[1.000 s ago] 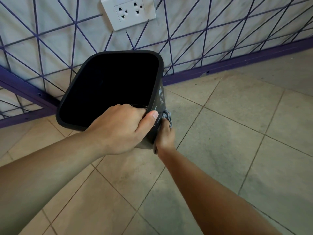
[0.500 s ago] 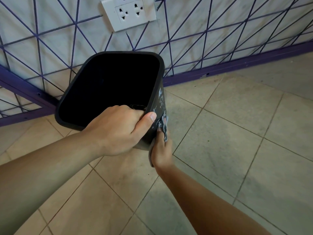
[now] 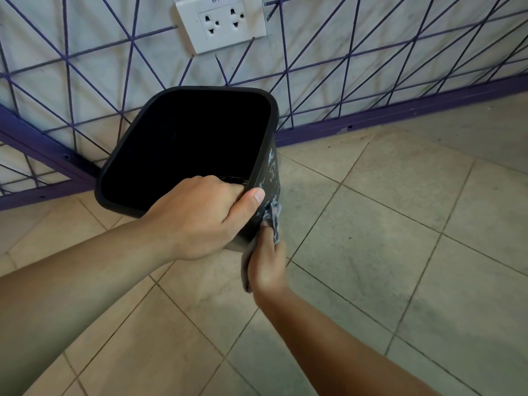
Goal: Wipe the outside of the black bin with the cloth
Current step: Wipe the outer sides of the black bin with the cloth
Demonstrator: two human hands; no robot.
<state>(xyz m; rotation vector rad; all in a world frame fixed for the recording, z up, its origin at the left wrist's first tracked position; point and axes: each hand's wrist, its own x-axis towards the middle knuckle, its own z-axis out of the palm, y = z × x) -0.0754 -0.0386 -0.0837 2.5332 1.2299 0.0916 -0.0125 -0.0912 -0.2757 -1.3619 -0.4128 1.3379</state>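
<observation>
Underfoot, beige floor tiles (image 3: 400, 252), purple-latticed wall (image 3: 371, 38)

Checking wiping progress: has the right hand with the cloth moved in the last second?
Yes. The right hand slid down the black bin wall, away from its rim.

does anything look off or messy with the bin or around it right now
The black bin is tilted, held by the left hand at its rim. Its right outer wall shows whitish streaks and smears where the right hand presses the cloth. Nothing looks spilled on the floor, and the wall socket looks intact.
</observation>
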